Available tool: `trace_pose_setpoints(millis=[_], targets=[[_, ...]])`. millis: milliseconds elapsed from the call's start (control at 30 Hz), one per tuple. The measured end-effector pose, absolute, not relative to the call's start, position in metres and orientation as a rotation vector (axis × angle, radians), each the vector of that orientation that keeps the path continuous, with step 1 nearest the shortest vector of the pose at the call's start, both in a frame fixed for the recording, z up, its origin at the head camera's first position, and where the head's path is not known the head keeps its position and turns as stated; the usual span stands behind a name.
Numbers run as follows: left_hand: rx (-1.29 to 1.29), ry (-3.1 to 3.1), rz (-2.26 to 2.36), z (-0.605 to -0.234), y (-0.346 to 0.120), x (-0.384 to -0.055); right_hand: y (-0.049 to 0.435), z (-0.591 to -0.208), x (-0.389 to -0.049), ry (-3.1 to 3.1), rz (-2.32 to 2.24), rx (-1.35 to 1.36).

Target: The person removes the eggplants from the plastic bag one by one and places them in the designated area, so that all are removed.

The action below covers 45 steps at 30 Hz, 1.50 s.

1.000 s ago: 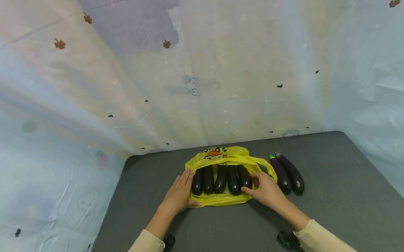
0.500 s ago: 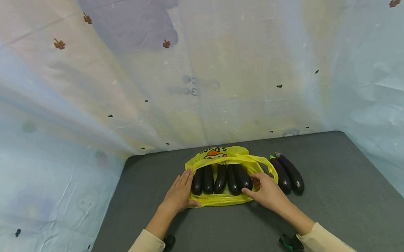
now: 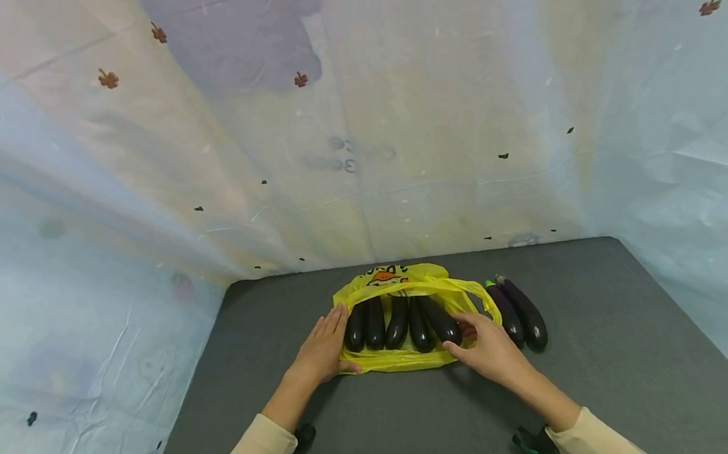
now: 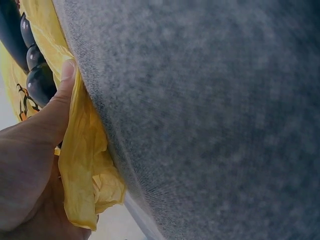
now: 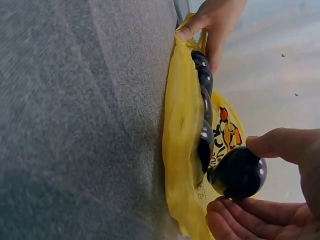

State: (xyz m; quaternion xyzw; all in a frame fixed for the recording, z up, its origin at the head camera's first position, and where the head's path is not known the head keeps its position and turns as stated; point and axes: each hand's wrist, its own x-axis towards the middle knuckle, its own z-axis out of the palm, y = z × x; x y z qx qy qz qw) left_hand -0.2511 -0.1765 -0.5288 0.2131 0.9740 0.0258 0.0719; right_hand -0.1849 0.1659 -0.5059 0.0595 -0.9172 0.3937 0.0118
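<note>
A yellow plastic bag (image 3: 390,360) lies with its mouth facing me, and several dark eggplants (image 3: 375,324) rest side by side in it. My right hand (image 3: 490,346) holds the rounded end of the rightmost eggplant (image 3: 440,320) between thumb and fingers. Seen from the right wrist, that eggplant (image 5: 240,172) sits above the bag's lower rim, thumb on one side and fingers on the other. At the bag's left side, my left hand (image 3: 323,348) has straight fingers against the edge. Its thumb (image 4: 65,82) lies along the lower rim in the left wrist view.
Two more eggplants (image 3: 523,310) lie on the grey table (image 3: 410,427), just right of the bag. A bag handle loop (image 3: 493,309) arches near my right hand. Behind the table hangs a pale patterned sheet (image 3: 401,201).
My right hand has shifted slightly right, and the near end of the rightmost eggplant has swung right with it, away from its neighbour. My left hand has stayed still.
</note>
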Motion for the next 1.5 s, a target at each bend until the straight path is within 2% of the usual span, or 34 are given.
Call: trace_pose_setpoints(millis=[1500], targets=[[0.644,2.926,0.118,-0.527,-0.176,-0.251,0.234,-0.501,-0.152,-2.794,1.172,0.403]])
